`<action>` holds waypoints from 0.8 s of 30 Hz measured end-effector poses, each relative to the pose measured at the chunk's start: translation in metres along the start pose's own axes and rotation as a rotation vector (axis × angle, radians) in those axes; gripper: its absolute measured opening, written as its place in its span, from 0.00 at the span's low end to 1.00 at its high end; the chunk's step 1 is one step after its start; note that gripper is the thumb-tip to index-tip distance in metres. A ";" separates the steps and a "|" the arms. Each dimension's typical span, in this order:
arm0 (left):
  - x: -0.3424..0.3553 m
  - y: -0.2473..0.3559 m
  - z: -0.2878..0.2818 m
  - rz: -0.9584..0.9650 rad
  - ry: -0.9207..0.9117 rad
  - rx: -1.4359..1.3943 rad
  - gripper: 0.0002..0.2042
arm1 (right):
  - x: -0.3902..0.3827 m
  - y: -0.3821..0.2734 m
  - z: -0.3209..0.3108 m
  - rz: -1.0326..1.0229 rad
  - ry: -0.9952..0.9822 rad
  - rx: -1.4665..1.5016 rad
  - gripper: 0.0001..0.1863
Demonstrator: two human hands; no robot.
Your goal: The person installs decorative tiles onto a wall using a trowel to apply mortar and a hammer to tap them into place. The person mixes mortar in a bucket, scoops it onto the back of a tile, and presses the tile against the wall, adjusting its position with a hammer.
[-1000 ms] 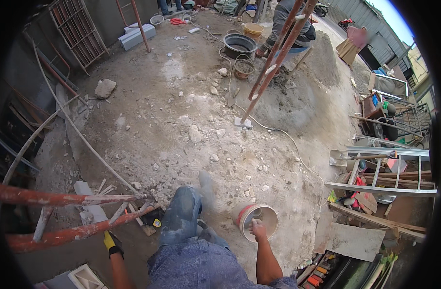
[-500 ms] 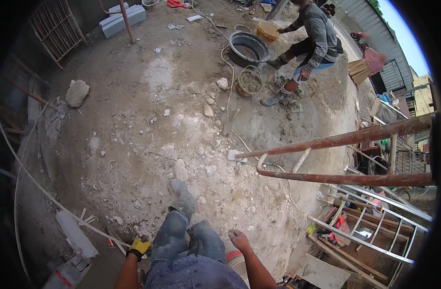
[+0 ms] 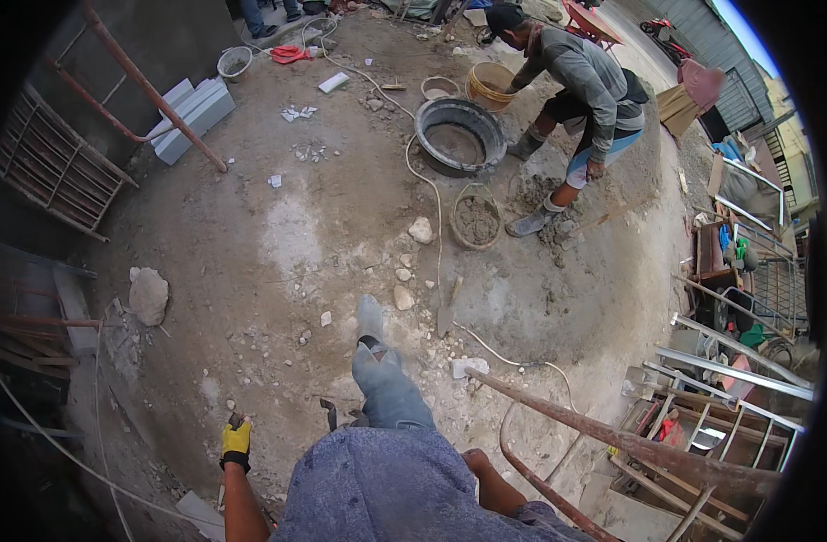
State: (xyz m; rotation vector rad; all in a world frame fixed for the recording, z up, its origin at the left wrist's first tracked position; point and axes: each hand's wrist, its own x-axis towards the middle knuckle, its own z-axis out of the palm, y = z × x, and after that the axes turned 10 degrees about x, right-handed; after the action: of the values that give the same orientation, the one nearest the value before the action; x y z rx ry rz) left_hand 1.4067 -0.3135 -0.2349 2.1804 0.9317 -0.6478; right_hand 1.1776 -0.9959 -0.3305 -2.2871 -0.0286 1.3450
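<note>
My left hand (image 3: 235, 438), in a yellow and black glove, hangs at the lower left above the dirt ground, fingers loosely apart, with nothing visible in it. My right hand (image 3: 476, 462) is low beside my blue shirt (image 3: 364, 483), near a rusty scaffold frame (image 3: 612, 438) that crosses the lower right; its fingers are hidden. My leg in a grey boot (image 3: 370, 316) stretches forward among pale stones (image 3: 404, 298). A trowel-like tool (image 3: 448, 312) lies ahead of it beside a white cord (image 3: 439, 208).
A co-worker (image 3: 594, 90) bends toward a yellowish bucket (image 3: 485, 77). Nearby are a black tub (image 3: 458, 144), a bucket of mortar (image 3: 476, 217) and wet mix (image 3: 558, 235). White blocks (image 3: 187, 122) lean left. Ladders and scrap timber (image 3: 720, 415) crowd the right; a large rock (image 3: 149, 298) is left.
I have moved forward past the bucket my right hand was at, which has left view. The co-worker has bent lower toward the yellowish bucket. The scaffold frame now appears lower right.
</note>
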 end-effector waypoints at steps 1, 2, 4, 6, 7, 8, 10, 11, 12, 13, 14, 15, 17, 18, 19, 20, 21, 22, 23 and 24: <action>0.026 0.029 -0.011 -0.084 0.050 -0.083 0.20 | 0.048 -0.046 -0.062 0.232 -0.107 0.181 0.19; 0.041 0.033 -0.019 -0.196 0.047 -0.088 0.20 | 0.087 -0.084 -0.131 0.576 -0.065 0.613 0.20; 0.037 0.123 -0.002 -0.387 -0.222 -0.071 0.21 | 0.141 -0.076 -0.247 0.268 0.465 0.649 0.20; 0.040 0.176 -0.016 -0.217 -0.233 0.301 0.22 | 0.186 -0.142 -0.406 -0.004 0.791 0.593 0.19; 0.055 0.203 -0.023 -0.112 -0.233 0.475 0.22 | 0.204 -0.170 -0.484 -0.104 0.843 0.552 0.18; 0.064 0.200 -0.036 -0.113 -0.266 0.309 0.24 | 0.227 -0.215 -0.557 -0.176 0.864 0.623 0.18; 0.130 0.228 -0.038 -0.088 -0.315 0.469 0.23 | 0.269 -0.239 -0.665 -0.257 0.979 0.697 0.18; 0.161 0.243 -0.055 -0.085 -0.305 0.530 0.23 | 0.297 -0.249 -0.712 -0.308 1.014 0.748 0.18; 0.187 0.267 -0.069 0.048 -0.346 0.499 0.23 | 0.312 -0.273 -0.753 -0.293 1.012 0.807 0.18; 0.216 0.297 -0.076 0.182 -0.386 0.469 0.22 | 0.324 -0.299 -0.797 -0.275 1.006 0.862 0.18; 0.256 0.334 -0.085 0.028 -0.379 0.434 0.22 | 0.344 -0.308 -0.829 -0.305 1.026 0.834 0.18; 0.295 0.368 -0.095 -0.132 -0.378 0.393 0.23 | 0.363 -0.317 -0.848 -0.327 1.040 0.805 0.18; 0.371 0.422 -0.122 -0.147 -0.245 0.505 0.24 | 0.394 -0.338 -0.869 -0.345 1.030 0.707 0.18; 0.424 0.461 -0.138 0.025 -0.100 0.674 0.24 | 0.432 -0.315 -0.861 -0.265 1.026 0.712 0.18; 0.471 0.498 -0.148 0.089 -0.023 0.703 0.25 | 0.461 -0.299 -0.846 -0.203 0.971 0.780 0.18; 0.508 0.531 -0.161 0.118 0.056 0.728 0.26 | 0.465 -0.321 -0.835 -0.130 0.920 0.845 0.17; 0.545 0.588 -0.158 0.086 0.059 0.714 0.26 | 0.469 -0.310 -0.814 -0.005 0.861 0.779 0.16; 0.582 0.668 -0.151 0.100 0.042 0.625 0.25 | 0.494 -0.235 -0.769 -0.092 0.775 0.563 0.16; 0.604 0.716 -0.166 0.227 0.119 0.614 0.26 | 0.501 -0.240 -0.749 0.001 0.525 0.257 0.15; 0.610 0.791 -0.154 0.454 0.021 0.581 0.26 | 0.478 -0.229 -0.734 0.086 0.286 -0.081 0.15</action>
State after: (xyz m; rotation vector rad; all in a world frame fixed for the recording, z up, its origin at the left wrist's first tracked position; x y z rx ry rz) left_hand 2.4172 -0.3487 -0.2306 2.7838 0.2340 -0.7280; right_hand 2.0823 -0.9610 -0.3334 -2.5544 0.1121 1.0618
